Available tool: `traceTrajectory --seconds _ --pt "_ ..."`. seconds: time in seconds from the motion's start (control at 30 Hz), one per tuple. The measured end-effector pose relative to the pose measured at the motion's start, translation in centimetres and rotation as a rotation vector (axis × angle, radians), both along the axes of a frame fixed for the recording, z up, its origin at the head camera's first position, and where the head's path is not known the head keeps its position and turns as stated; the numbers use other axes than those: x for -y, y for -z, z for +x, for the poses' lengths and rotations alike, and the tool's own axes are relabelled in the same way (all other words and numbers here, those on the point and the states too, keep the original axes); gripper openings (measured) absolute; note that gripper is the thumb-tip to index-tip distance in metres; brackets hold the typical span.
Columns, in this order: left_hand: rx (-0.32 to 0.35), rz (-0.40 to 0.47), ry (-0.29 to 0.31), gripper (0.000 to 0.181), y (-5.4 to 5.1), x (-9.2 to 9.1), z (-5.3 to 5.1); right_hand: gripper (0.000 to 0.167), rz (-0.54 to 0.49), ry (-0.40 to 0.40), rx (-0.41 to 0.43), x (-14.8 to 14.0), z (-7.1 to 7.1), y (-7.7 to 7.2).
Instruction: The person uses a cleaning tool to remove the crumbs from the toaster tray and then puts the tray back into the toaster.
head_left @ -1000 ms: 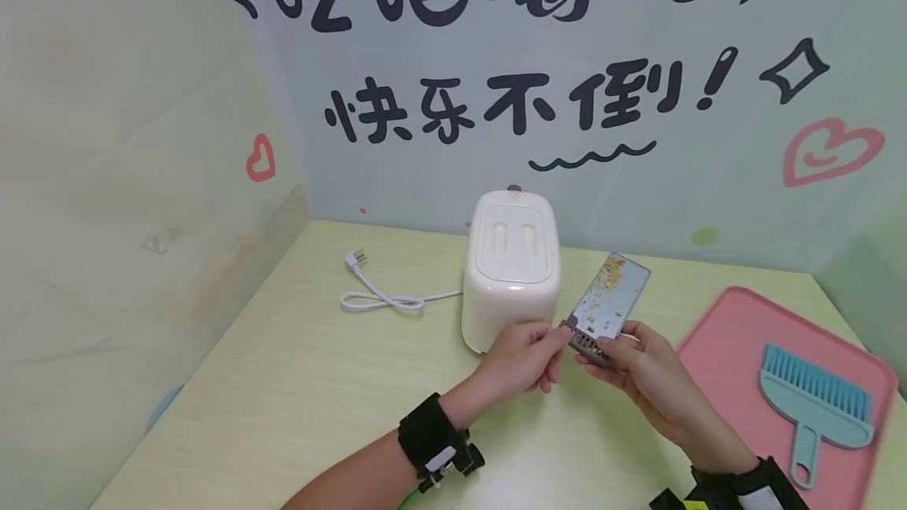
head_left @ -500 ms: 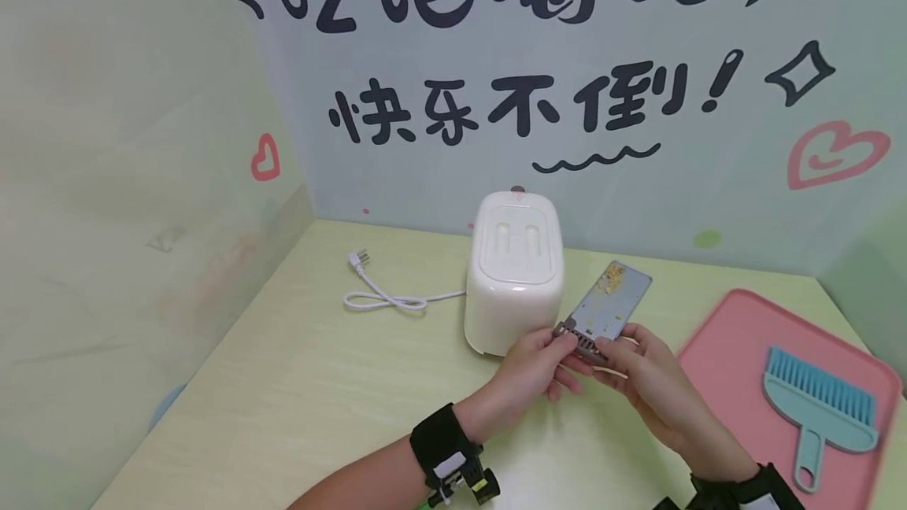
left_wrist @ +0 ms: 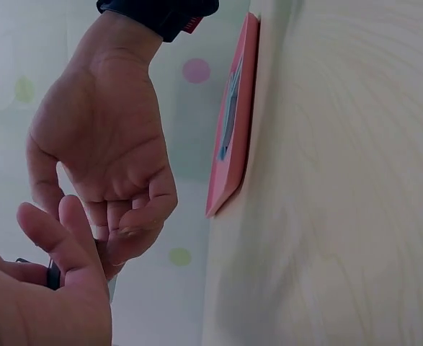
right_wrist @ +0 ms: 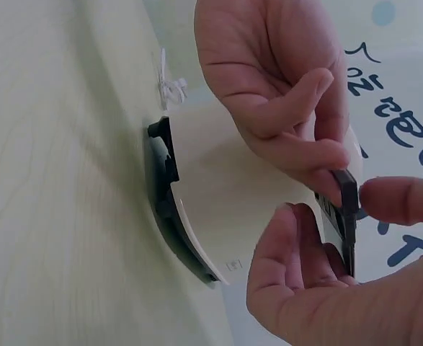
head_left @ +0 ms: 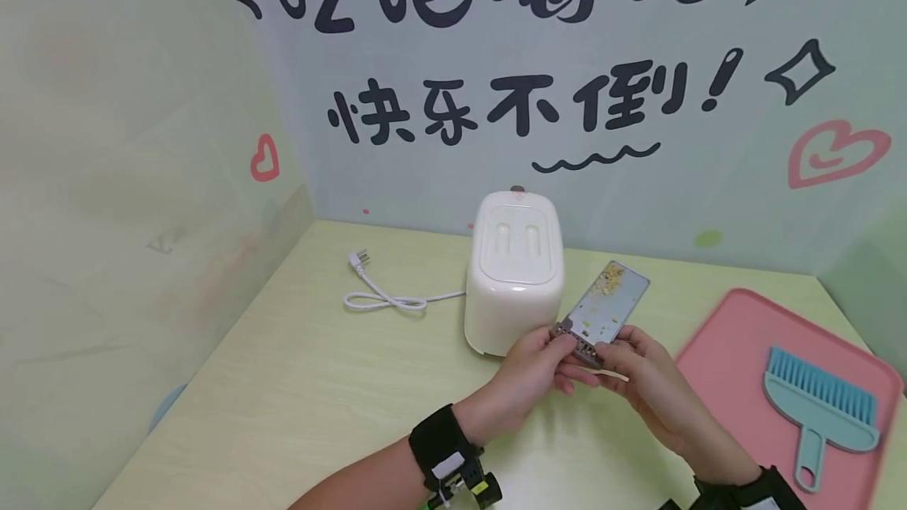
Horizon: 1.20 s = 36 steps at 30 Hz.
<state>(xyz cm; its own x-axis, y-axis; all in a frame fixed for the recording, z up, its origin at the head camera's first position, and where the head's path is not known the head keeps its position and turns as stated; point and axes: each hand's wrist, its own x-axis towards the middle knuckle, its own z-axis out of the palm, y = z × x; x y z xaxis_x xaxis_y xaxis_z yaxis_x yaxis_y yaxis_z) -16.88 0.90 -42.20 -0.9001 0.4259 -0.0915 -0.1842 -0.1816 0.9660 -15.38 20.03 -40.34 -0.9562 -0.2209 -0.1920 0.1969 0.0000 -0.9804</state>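
Note:
A flat metal crumb tray (head_left: 611,307) with a dark slotted end is held between both hands, above the table. Yellowish crumbs are scattered on its surface, thickest at the far end. My left hand (head_left: 527,375) pinches the dark end, thumb on top and fingers below. My right hand (head_left: 655,392) grips the tray's near right part, its thumb close to the left one. In the right wrist view the tray (right_wrist: 349,216) appears edge-on between the fingers. Just behind the left hand stands a white toaster (head_left: 513,305) with its lid on.
A white power cord (head_left: 386,300) lies looped left of the toaster, its plug (head_left: 357,258) at the end. On the right is a pink tray (head_left: 737,337) bearing a light-blue brush (head_left: 815,408). A printed wall (head_left: 425,179) borders the table (head_left: 319,376) behind.
My left hand has shifted slightly right and taken a fuller hold of the tray's dark end. The far end of the tray sits a little lower. In the last half second little has moved.

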Motion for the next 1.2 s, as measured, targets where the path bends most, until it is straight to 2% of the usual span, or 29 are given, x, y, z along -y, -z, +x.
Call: traceTrajectory --seconds 0.1,0.17,0.23,0.33,0.43,0.53,0.6,0.73,0.83,1.03,1.2 --pt "0.004 0.018 0.002 0.03 -0.2 -0.1 0.1 0.042 -0.007 -0.092 -0.009 -1.5 -0.1 -0.1" --pt "0.005 0.023 0.001 0.029 -0.3 -0.2 0.1 0.045 0.049 -0.128 -0.021 -2.8 -0.2 -0.4" --pt "0.015 0.022 -0.006 0.028 -0.4 -0.3 0.1 0.044 0.192 -0.109 -0.037 -4.1 -0.4 -0.7" --pt "0.018 0.012 -0.018 0.029 -0.5 -0.3 0.3 0.043 0.511 -0.025 -0.085 -5.8 -0.9 -1.1" --pt "0.018 0.01 -0.027 0.032 -0.6 -0.2 0.3 0.044 0.796 0.019 -0.133 -7.4 -1.7 -1.1" --pt "0.01 0.007 -0.029 0.033 -0.6 0.0 0.4 0.042 0.95 0.013 -0.144 -8.8 -2.8 -0.5" --pt "0.012 0.008 -0.03 0.033 -0.5 0.0 0.5 0.043 1.016 -0.015 -0.12 -9.6 -3.6 0.2" --pt "0.023 0.013 -0.032 0.032 -0.4 -0.2 0.6 0.046 1.106 -0.075 -0.059 -10.8 -4.6 1.8" --pt "0.022 0.014 -0.033 0.031 -0.4 -0.3 0.7 0.041 1.125 -0.077 -0.051 -11.3 -4.9 2.6" --pt "0.02 0.009 -0.035 0.029 -0.6 -0.4 0.7 0.037 1.131 -0.086 -0.075 -11.3 -5.0 2.9" --pt "0.019 0.009 -0.031 0.03 -0.6 -0.2 0.7 0.031 1.102 -0.109 -0.103 -9.5 -4.8 2.9"
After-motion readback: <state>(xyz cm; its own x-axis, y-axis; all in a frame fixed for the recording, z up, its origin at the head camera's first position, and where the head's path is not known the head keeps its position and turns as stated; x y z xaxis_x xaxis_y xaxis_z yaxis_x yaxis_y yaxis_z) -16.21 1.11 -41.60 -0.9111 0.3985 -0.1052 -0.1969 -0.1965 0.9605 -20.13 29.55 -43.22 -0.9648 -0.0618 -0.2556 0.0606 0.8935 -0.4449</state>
